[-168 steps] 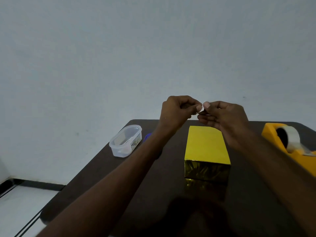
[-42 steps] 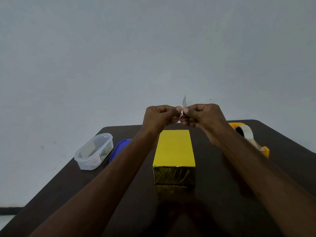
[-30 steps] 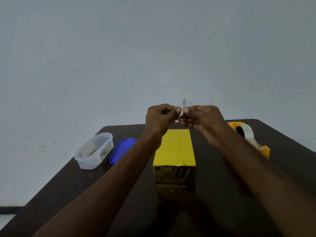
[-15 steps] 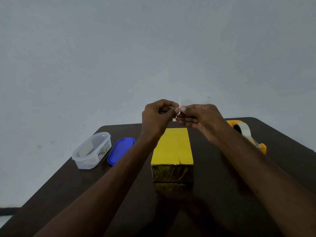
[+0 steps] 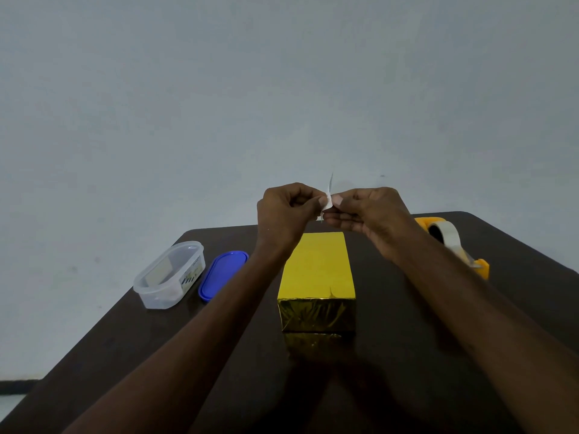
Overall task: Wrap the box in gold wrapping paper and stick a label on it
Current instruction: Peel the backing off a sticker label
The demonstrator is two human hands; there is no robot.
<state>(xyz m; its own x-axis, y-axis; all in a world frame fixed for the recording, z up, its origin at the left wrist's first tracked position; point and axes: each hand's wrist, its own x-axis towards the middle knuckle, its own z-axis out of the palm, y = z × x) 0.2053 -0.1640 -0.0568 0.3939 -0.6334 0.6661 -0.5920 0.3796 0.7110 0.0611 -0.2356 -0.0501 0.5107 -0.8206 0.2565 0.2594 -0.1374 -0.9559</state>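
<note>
Here, small white paper label (image 5: pixel 327 200) pinched between left hand (image 5: pixel 286 214) and right hand (image 5: pixel 369 214), above gold-foil-wrapped rectangular box (image 5: pixel 316 267) on dark tabletop (image 5: pixel 438 339). Likely flimsy, light, sticky once peeled; best held by edges. Box probably rigid, foil slippery.

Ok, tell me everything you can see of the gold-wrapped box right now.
The gold-wrapped rectangular box lies flat on the dark brown table, long axis running away from the camera. Its top is smooth, bright yellow-gold with one small crease near the front edge; the near end shows crinkled, shiny folded foil. No label is visible on it. Nothing touches it except the table; both hands are held above its far end.
</note>
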